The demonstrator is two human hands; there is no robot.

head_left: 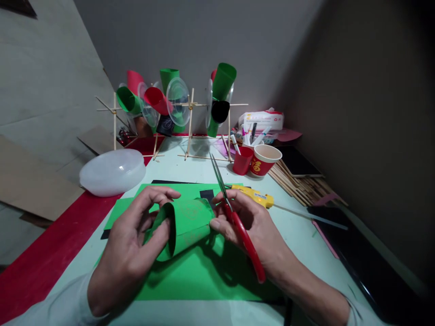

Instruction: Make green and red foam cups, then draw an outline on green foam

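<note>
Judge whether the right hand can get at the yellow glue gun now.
Probably yes: the yellow glue gun lies just beyond the right hand, with nothing visible between. But it holds red scissors and touches the green paper cup, so likely needs freeing first.

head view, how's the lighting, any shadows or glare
Head view: dim, darkest toward the right wall; head view: shadow on the green sheet below the right hand, and a dark inside to the green cup; head view: small glare spot on the translucent plastic.
</note>
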